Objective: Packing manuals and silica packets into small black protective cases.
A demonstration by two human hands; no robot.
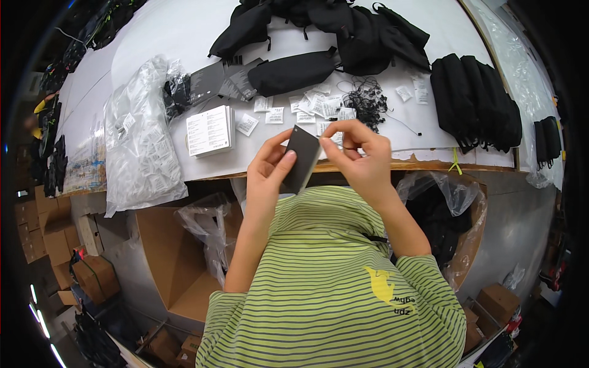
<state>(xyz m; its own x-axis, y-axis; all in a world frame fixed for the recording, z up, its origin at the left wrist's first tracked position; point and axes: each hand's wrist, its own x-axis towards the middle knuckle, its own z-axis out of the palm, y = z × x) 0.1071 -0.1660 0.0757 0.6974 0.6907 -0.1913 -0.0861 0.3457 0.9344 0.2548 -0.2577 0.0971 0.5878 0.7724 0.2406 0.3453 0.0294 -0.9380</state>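
My left hand (268, 165) grips a dark grey hang tag (302, 158), thumb across its face and fingers behind; a small hole shows near its top corner. Close to the tag's upper right edge, my right hand (362, 153) is closed in a pinch between thumb and forefinger. What sits in that pinch is too small to make out. Just beyond my hands lie loose white printed packets (274, 115) and a tangle of black strings (366, 101). Left of them stands a stack of white printed cards (210, 130), with more dark tags (207, 81) behind it.
A clear plastic bag of white packets (144, 141) hangs over the table's front edge at left. Black fabric pouches (294, 72) lie at the back, and a row of them (475, 101) at right. Below the table stand open cardboard boxes (178, 257) lined with plastic.
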